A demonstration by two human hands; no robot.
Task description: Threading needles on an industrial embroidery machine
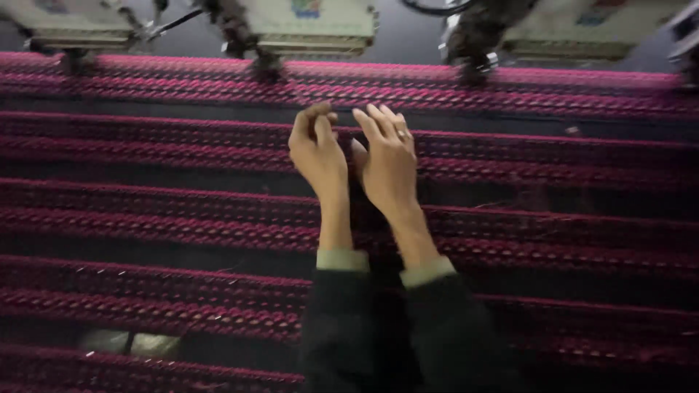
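Crimson embroidered bands (pixel 182 233) run across dark fabric under our hands; our left hand (pixel 318 153) pinches the band (fingers curled), while our right hand (pixel 388 164) rests beside it, grip wide, below the embroidery heads (pixel 306 29).

I am seeing both hands, left hand (pixel 317 149) and right hand (pixel 386 161), resting side by side on the magenta-striped dark fabric (pixel 182 225) below the embroidery heads (pixel 309 25).

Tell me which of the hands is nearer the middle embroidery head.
Left. The left hand lies just below the middle embroidery head; the right hand sits further to its right, on the fabric.
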